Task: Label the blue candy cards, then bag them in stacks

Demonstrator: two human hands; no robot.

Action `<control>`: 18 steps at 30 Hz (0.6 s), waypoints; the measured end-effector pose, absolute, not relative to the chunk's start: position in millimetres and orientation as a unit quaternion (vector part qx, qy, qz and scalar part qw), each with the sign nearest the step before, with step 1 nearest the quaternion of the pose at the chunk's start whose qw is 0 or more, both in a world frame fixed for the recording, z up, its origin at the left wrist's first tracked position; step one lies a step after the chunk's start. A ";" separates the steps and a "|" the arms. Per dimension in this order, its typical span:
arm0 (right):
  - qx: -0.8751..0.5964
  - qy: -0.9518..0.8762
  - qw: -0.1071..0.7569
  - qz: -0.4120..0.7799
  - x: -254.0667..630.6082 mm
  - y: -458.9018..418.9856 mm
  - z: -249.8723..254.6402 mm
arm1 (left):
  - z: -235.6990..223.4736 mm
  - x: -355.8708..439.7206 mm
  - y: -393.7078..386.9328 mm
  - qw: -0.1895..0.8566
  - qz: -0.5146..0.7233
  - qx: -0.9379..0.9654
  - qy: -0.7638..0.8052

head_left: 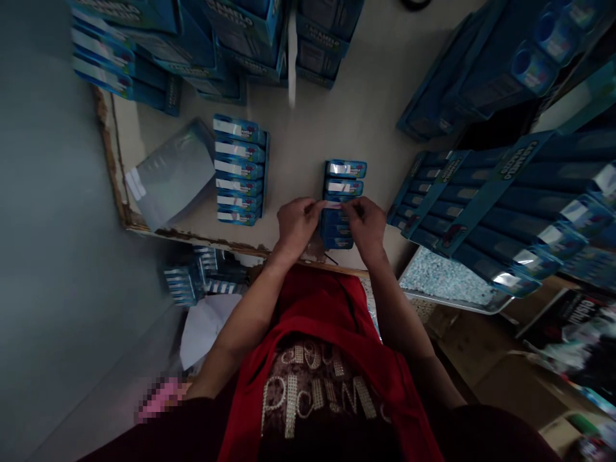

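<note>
A short row of small blue candy boxes (338,243) lies on the table before me. The two at the far end carry shiny white strips. Over the middle of the row, a narrow white sticker strip (332,205) stretches between my two hands. My left hand (298,224) pinches its left end, and my right hand (366,226) pinches the right end. The strip lies at or just above a box's end; contact is not clear. Left of this stands another blue row (238,170), each box bearing a white strip. A clear plastic sheet (176,173) lies beyond it.
Stacked blue display boxes (245,38) fill the back of the table (308,128). More blue boxes (500,192) crowd the right, above a metal tray (447,282) of small pale-blue pieces. The table's front edge is worn. Cardboard (514,398) lies lower right.
</note>
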State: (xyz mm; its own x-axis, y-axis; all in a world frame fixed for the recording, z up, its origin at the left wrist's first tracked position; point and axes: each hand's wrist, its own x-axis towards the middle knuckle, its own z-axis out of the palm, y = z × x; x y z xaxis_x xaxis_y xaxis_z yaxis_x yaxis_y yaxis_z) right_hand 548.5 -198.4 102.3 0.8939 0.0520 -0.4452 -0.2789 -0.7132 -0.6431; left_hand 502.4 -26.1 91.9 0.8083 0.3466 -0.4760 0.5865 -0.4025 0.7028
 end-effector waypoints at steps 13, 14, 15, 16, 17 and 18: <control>-0.931 0.025 0.284 0.226 554.8 -192.8 97.4 | 71.0 503.3 -30.2 0.530 -0.098 0.783 0.310; -0.934 0.025 0.273 0.229 554.9 -191.7 97.8 | 68.8 503.0 -29.7 0.554 -0.103 0.761 0.323; -0.937 0.026 0.262 0.230 555.1 -190.6 98.2 | 66.0 502.7 -29.2 0.582 -0.112 0.730 0.340; -0.939 0.028 0.254 0.231 555.7 -189.9 98.3 | 62.4 502.5 -28.9 0.612 -0.123 0.693 0.361; -0.940 0.033 0.247 0.232 556.6 -189.9 98.1 | 57.9 502.5 -29.1 0.640 -0.132 0.652 0.385; -0.941 0.044 0.242 0.232 558.0 -190.5 97.2 | 52.5 502.7 -30.1 0.664 -0.138 0.611 0.409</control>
State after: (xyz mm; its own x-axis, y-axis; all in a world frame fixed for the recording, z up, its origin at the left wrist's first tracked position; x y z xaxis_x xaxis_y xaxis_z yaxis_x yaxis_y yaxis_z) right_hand 558.0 -190.5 97.2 0.8889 0.0298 -0.4571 -0.1939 -0.8795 -0.4346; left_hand 502.7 -30.1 52.5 0.6278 0.3162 -0.7112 0.6825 0.2156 0.6983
